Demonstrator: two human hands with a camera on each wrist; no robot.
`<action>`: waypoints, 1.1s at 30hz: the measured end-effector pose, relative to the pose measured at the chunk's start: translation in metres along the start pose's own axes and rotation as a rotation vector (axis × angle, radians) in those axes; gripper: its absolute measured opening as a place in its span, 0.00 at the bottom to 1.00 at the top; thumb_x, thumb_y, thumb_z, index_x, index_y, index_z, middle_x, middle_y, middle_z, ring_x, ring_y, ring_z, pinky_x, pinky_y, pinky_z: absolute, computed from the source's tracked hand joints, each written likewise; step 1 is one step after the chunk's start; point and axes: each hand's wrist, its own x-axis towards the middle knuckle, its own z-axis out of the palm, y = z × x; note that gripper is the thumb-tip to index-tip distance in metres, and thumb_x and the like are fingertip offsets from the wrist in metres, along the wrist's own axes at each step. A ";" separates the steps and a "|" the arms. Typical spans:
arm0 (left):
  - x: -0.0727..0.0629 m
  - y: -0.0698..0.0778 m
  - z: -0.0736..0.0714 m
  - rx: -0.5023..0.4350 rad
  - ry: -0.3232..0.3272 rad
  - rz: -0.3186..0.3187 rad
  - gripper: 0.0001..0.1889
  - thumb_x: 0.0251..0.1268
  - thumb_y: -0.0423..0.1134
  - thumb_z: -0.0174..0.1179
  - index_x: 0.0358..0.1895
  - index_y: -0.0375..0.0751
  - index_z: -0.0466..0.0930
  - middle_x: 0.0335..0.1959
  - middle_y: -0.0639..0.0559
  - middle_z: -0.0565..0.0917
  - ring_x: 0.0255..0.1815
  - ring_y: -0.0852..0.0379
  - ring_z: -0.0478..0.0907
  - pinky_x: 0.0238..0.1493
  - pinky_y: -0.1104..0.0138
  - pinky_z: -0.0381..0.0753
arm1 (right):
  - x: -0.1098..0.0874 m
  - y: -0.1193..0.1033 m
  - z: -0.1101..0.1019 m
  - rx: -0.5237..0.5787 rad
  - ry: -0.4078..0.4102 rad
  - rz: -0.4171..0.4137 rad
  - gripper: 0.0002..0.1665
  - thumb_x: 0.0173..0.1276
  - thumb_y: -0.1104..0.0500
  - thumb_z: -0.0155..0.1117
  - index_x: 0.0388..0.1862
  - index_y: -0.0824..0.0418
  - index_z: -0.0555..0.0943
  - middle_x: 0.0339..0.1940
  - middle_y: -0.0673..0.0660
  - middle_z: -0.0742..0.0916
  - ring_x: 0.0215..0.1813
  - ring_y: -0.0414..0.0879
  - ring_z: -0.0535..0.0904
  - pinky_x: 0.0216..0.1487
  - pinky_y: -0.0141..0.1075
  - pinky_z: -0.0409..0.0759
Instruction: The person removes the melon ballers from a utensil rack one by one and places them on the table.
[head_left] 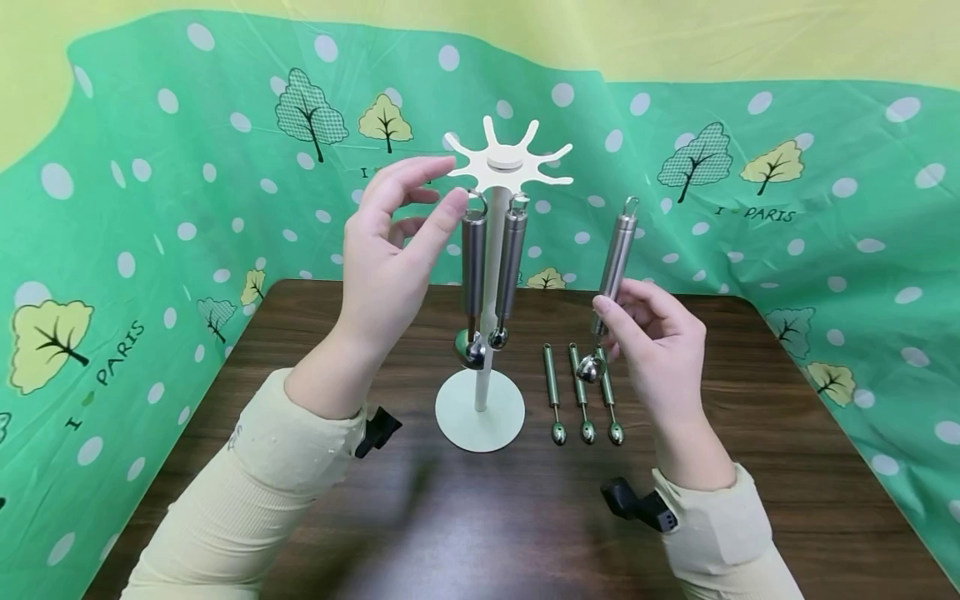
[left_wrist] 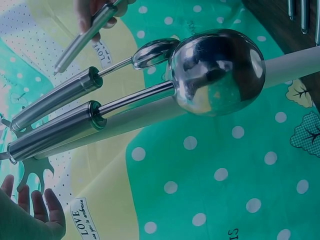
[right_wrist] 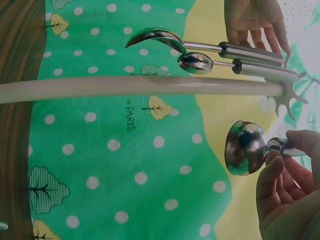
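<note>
Left grip (head_left: 397,258): thumb and fingers apart by the stand (head_left: 482,392) hooks, contact unclear. Two scoops (head_left: 474,267) hang there by their loops, likely so bowls clear the desk (head_left: 757,433). Three spoons (head_left: 581,390) lie there in a row. Right grip (head_left: 663,350) pinches another scoop (head_left: 618,250) low, probably leaving its raised loop free.

My right hand (head_left: 667,346) hides part of held scoop (head_left: 619,246); its bowl covers parts of spoons (head_left: 588,432) lying behind. Cannot tell whether my left hand (head_left: 390,267) touches hanging scoop (head_left: 473,267). Marks on my left sleeve (head_left: 292,442) too small to read. Left wrist view: top edge cuts off held scoop's bowl. Right wrist view: left edge cuts off lower end of stand (right_wrist: 150,86).
</note>
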 end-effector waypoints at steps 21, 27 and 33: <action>0.000 0.003 0.003 0.039 0.014 0.058 0.16 0.65 0.34 0.64 0.54 0.33 0.82 0.54 0.46 0.79 0.46 0.55 0.73 0.44 0.65 0.79 | -0.011 0.018 -0.028 -0.078 0.122 0.121 0.09 0.62 0.71 0.68 0.38 0.59 0.87 0.18 0.49 0.83 0.15 0.39 0.74 0.16 0.26 0.73; 0.001 0.003 0.004 0.033 -0.002 0.018 0.16 0.64 0.34 0.65 0.54 0.33 0.82 0.54 0.47 0.78 0.46 0.56 0.72 0.47 0.66 0.79 | -0.014 0.023 -0.035 -0.082 0.138 0.145 0.08 0.63 0.70 0.68 0.39 0.61 0.87 0.17 0.50 0.82 0.15 0.39 0.74 0.15 0.26 0.73; 0.000 0.003 0.005 0.033 -0.004 0.014 0.16 0.64 0.33 0.65 0.54 0.33 0.81 0.54 0.47 0.78 0.45 0.57 0.71 0.47 0.66 0.79 | -0.015 0.029 -0.045 -0.141 0.166 0.194 0.06 0.63 0.68 0.69 0.39 0.61 0.87 0.18 0.49 0.83 0.16 0.39 0.75 0.16 0.25 0.73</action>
